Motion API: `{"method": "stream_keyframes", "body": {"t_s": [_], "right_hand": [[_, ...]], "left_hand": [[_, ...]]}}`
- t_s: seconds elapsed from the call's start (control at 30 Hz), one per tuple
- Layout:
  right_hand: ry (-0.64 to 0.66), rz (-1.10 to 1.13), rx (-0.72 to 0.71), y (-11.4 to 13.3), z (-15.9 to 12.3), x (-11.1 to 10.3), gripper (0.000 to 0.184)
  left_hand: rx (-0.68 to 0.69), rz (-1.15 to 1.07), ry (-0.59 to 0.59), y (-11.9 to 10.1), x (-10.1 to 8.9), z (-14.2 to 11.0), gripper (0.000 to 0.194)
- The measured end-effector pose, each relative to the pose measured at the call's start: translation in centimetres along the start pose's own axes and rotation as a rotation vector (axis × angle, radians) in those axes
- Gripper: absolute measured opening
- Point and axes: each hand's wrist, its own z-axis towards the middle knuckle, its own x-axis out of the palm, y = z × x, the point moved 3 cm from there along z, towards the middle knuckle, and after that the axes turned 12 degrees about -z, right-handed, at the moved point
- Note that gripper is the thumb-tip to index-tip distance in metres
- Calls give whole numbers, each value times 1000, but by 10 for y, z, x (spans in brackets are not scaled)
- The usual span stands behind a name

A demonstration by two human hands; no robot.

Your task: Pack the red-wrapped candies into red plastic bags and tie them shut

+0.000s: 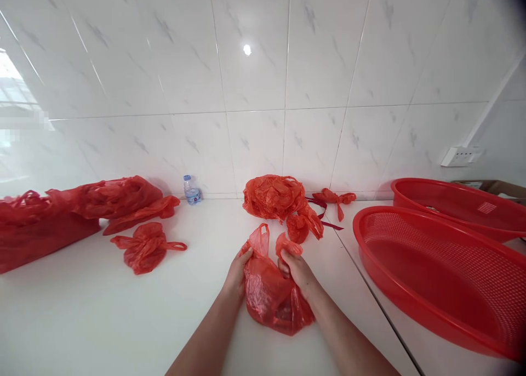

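Observation:
A filled red plastic bag (271,296) rests on the white table in front of me; what is inside cannot be made out through the thin plastic. My left hand (239,269) pinches the bag's upper left edge, beside a handle loop that stands up. On the other side, my right hand (295,267) is closed round the gathered right handle, with a tuft of plastic poking out above the fist. Just behind my right hand lies a small knotted red bag (302,225), next to a crumpled heap of red bags (271,198).
Two red plastic baskets (431,288) stand at the right, one behind the other. A tied red bag (146,248) and a long pile of red bags (102,198) lie left. Against the tiled wall stand a water bottle (192,191) and another knotted bag (335,197).

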Motion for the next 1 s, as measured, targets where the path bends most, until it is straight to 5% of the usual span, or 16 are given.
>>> {"method": "stream_keyframes", "body": {"t_s": [0.2, 0.37, 0.57, 0.7, 0.77, 0.9, 1.0], "right_hand": [[43, 46, -74, 13, -11, 9, 27], [-22, -99, -149, 13, -16, 10, 33], [95, -107, -57, 4, -16, 17, 28], [-11, -114, 26, 9, -17, 17, 65], [-3, -116, 29, 11, -16, 20, 69], [56, -94, -103, 15, -14, 24, 40], [-14, -137, -127, 8, -11, 21, 24]], "left_hand": [[9, 19, -21, 0, 3, -2, 33], [-16, 27, -3, 3, 4, -2, 29], [24, 80, -12, 2, 8, -3, 23], [-33, 90, 104, 5, 16, -7, 25], [-65, 117, 150, 8, 19, -9, 26], [-22, 284, 172, 16, 17, -6, 26], [74, 459, 149, 18, 10, -1, 35]]}}
